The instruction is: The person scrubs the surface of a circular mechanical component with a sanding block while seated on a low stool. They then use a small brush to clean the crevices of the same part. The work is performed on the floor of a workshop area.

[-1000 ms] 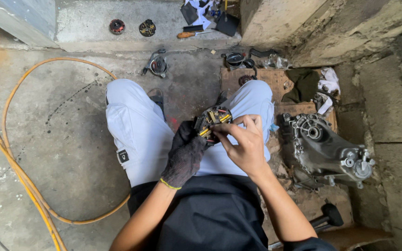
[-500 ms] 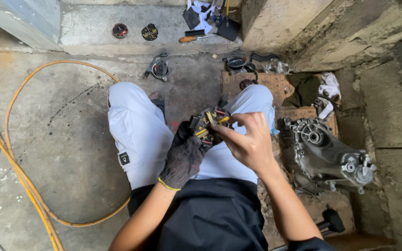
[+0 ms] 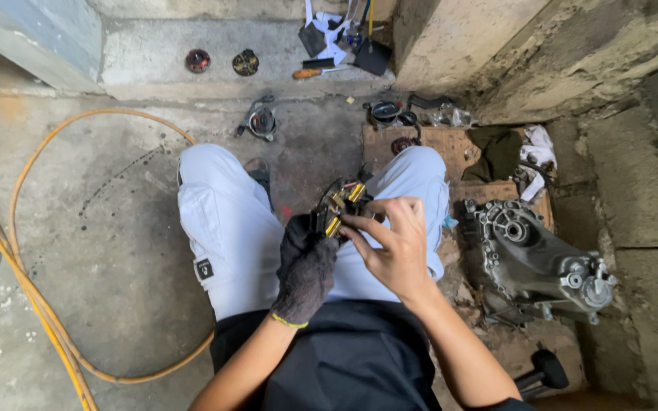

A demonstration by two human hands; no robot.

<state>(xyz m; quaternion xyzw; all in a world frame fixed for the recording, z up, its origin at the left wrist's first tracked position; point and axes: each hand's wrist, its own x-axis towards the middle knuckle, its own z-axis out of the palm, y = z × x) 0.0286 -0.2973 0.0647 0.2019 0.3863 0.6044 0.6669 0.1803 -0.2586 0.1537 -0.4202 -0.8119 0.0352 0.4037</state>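
I squat on a concrete floor with my knees in light trousers spread apart. My left hand (image 3: pixel 306 266), in a dark knitted glove, grips a small round part with yellow and dark windings (image 3: pixel 338 204) from below. My bare right hand (image 3: pixel 394 247) pinches the same part from the right with thumb and fingertips. The part is held above the gap between my knees. Its underside is hidden by the glove.
A grey metal engine casing (image 3: pixel 535 262) lies on the floor to the right. An orange hose (image 3: pixel 32 304) loops across the left floor. Small round parts (image 3: pixel 260 120) and a screwdriver (image 3: pixel 310 73) lie ahead near a concrete step. A cardboard sheet (image 3: pixel 451 144) carries rags and parts.
My hands and the part have stayed together between my knees; the right fingers have shifted slightly on the part. The view has tipped down a little.
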